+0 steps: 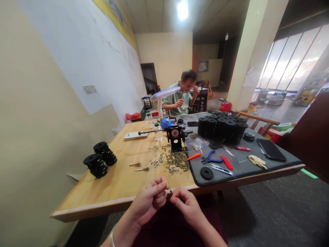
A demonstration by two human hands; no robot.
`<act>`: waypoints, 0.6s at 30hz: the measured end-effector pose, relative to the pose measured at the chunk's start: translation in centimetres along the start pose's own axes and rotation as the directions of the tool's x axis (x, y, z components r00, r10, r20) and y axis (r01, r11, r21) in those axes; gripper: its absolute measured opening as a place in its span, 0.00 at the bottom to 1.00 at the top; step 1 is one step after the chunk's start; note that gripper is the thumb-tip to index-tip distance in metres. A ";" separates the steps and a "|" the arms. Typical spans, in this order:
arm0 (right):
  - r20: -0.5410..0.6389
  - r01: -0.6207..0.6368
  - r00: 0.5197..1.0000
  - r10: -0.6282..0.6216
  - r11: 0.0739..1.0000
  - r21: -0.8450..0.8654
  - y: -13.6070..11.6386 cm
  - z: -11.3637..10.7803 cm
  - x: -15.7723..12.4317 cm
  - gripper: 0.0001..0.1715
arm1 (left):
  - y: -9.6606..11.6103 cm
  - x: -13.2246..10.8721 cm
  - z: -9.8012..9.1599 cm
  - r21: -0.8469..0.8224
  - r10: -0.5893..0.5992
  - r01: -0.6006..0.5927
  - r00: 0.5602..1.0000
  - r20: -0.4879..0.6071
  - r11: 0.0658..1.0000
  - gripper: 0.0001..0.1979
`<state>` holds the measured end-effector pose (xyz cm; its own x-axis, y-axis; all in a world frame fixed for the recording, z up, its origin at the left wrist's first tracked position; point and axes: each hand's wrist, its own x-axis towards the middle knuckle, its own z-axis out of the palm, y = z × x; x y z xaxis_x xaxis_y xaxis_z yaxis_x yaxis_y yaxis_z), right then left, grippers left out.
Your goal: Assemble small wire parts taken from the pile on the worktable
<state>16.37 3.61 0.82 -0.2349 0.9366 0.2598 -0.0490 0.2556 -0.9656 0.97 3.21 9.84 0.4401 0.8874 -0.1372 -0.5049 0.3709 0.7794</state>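
My left hand (151,195) is closed in a pinch in front of the table's near edge, a silvery bangle (112,236) on its wrist. A thin strand (168,185) seems to run from its fingertips towards a small dark green bead-like piece (171,190). That piece sits at the pinched thumb and finger of my right hand (185,203), too small to make out fully. Just beyond both hands lies a pile of small brass-and-dark pieces (178,161), with multicoloured beads (155,162) to its left. Two small brush-like bundles (142,169) lie further left.
A black hand-cranked device (175,137) stands behind the pile. Black spools (218,127) crowd the grey mat (195,171), with blue pliers (212,158) and scissors (221,169) nearer. Two wound spools (95,166) stand left. Across the table sits another person (177,99) behind a lamp (166,92).
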 end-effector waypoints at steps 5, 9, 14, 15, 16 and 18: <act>0.040 -0.027 0.999 0.026 0.999 0.027 0.4 0.0 -0.1 0.12 | 0.2 0.1 0.1 -0.009 0.004 -0.004 1.000 -0.011 1.000 0.15; 0.040 -0.030 0.999 0.029 0.999 0.023 0.5 0.0 -0.2 0.13 | 0.3 0.0 0.2 -0.017 0.012 -0.012 1.000 -0.008 1.000 0.15; 0.031 -0.023 0.999 0.023 1.000 -0.004 0.4 -0.1 -0.5 0.13 | 0.4 -0.1 0.3 0.003 0.019 -0.019 1.000 0.000 1.000 0.13; 0.033 -0.016 0.999 0.016 1.000 -0.004 0.3 -0.1 -0.5 0.13 | 0.4 -0.1 0.4 0.009 0.016 -0.016 1.000 0.007 1.000 0.13; 0.039 -0.005 0.999 0.005 1.000 0.000 0.3 -0.2 -0.5 0.13 | 0.4 0.0 0.4 0.013 0.011 -0.011 1.000 0.014 1.000 0.13; 0.063 0.025 0.998 -0.026 1.000 0.017 0.1 -0.3 -0.5 0.10 | 0.3 0.1 0.4 0.021 0.000 -0.001 1.000 0.025 1.000 0.13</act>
<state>16.81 3.29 0.63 -0.2941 0.9128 0.2833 -0.0714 0.2746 -0.9589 1.14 3.25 10.30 0.4580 0.8806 -0.1219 -0.4899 0.3644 0.7919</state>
